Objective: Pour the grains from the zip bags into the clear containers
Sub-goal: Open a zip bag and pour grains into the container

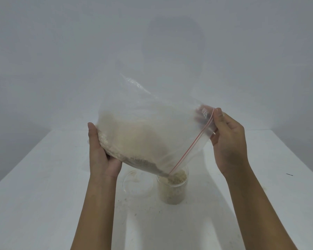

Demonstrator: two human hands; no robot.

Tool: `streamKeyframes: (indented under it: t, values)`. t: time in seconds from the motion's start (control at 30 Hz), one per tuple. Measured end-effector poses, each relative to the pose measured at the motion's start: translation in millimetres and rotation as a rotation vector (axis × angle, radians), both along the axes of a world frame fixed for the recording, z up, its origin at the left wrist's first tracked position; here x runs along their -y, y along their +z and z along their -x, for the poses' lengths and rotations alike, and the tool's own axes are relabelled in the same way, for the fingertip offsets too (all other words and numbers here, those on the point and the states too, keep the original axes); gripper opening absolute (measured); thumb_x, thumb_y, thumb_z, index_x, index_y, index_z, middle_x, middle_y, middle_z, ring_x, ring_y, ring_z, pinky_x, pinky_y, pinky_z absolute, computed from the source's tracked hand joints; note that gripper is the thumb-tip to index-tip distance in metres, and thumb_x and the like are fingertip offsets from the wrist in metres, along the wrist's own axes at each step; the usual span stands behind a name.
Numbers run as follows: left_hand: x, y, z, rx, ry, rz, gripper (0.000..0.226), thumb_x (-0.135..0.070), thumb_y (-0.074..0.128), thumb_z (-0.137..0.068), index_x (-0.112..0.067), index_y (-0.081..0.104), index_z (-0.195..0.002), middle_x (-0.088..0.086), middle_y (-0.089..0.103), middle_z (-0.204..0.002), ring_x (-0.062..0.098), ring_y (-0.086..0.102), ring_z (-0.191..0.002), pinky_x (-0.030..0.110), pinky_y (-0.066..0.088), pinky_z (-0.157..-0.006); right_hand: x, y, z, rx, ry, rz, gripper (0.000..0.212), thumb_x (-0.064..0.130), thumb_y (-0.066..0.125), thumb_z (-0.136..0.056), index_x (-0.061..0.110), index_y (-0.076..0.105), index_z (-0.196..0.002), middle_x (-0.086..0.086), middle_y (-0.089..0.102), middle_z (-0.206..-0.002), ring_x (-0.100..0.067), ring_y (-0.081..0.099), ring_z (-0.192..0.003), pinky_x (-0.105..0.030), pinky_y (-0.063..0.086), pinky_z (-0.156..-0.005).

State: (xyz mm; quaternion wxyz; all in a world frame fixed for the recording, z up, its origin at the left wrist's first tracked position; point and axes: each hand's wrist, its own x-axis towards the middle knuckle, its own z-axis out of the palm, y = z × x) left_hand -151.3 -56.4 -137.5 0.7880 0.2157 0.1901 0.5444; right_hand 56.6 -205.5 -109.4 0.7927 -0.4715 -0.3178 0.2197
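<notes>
A clear zip bag (pixel 148 130) with a red zip line hangs tilted above the white table, holding pale beige grains. My left hand (pixel 101 150) cups the bag's lower left end from underneath. My right hand (pixel 228 139) pinches the bag's upper right corner at the zip. The bag's low open corner points into a clear jar (pixel 173 190), which is nearly full of grains, and grains are spilling into it. A second clear container (pixel 136 183) stands just left of the jar and looks nearly empty.
The white table (pixel 43 195) runs back to a plain grey wall. Scattered crumbs lie around the containers. A small dark mark (pixel 289 175) sits near the table's right edge.
</notes>
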Motion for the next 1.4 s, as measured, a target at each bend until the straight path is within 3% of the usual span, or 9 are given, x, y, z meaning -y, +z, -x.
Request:
streamKeyframes:
  t: [0.1, 0.27, 0.53, 0.87, 1.17, 1.4]
  values:
    - [1, 1, -1, -0.006, -0.001, 0.004, 0.058, -0.056, 0.055, -0.096, -0.021, 0.059, -0.143, -0.002, 0.072, -0.124, 0.018, 0.068, -0.119, 0.038, 0.058, -0.091, 1, -1, 0, -0.009, 0.007, -0.008, 0.033, 0.022, 0.042, -0.108, 0.010, 0.073, -0.112, -0.007, 0.077, -0.113, -0.026, 0.071, -0.111, -0.040, 0.055, -0.102]
    - [1, 1, -1, -0.017, 0.004, -0.007, 0.064, -0.056, 0.058, -0.093, -0.020, 0.057, -0.146, 0.000, 0.068, -0.132, 0.020, 0.063, -0.126, 0.039, 0.055, -0.099, 3, -1, 0, -0.023, 0.015, -0.022, 0.033, 0.020, 0.042, -0.108, 0.008, 0.072, -0.113, -0.008, 0.077, -0.115, -0.027, 0.070, -0.114, -0.038, 0.056, -0.100]
    - [3, 5, 1, -0.026, 0.030, -0.003, 0.058, -0.055, 0.056, -0.097, -0.021, 0.058, -0.144, -0.002, 0.072, -0.123, 0.017, 0.068, -0.118, 0.037, 0.058, -0.093, 0, 4, 2, 0.006, 0.005, -0.018, 0.033, 0.021, 0.043, -0.108, 0.008, 0.073, -0.114, -0.008, 0.077, -0.114, -0.027, 0.070, -0.114, -0.041, 0.055, -0.101]
    - [0, 6, 8, -0.024, 0.045, -0.012, 0.059, -0.056, 0.055, -0.097, -0.021, 0.059, -0.143, -0.001, 0.069, -0.132, 0.019, 0.065, -0.124, 0.039, 0.056, -0.098, -1, 12, 9, 0.034, 0.032, -0.018, 0.033, 0.020, 0.042, -0.109, 0.011, 0.073, -0.112, -0.005, 0.077, -0.113, -0.024, 0.071, -0.112, -0.034, 0.057, -0.098]
    - [2, 5, 10, -0.030, 0.054, -0.016, 0.057, -0.057, 0.055, -0.097, -0.022, 0.060, -0.143, -0.002, 0.069, -0.133, 0.017, 0.066, -0.123, 0.037, 0.057, -0.094, -1, 9, 9, 0.038, 0.017, 0.000, 0.032, 0.022, 0.043, -0.108, 0.010, 0.073, -0.112, -0.005, 0.077, -0.114, -0.026, 0.071, -0.113, -0.042, 0.054, -0.103]
    - [2, 6, 11, -0.016, 0.047, 0.006, 0.058, -0.058, 0.057, -0.096, -0.024, 0.060, -0.143, -0.002, 0.066, -0.138, 0.017, 0.065, -0.125, 0.039, 0.053, -0.103, -2, 15, 10, 0.083, -0.001, 0.021, 0.032, 0.024, 0.044, -0.108, 0.013, 0.074, -0.112, -0.003, 0.077, -0.114, -0.024, 0.072, -0.110, -0.045, 0.053, -0.104]
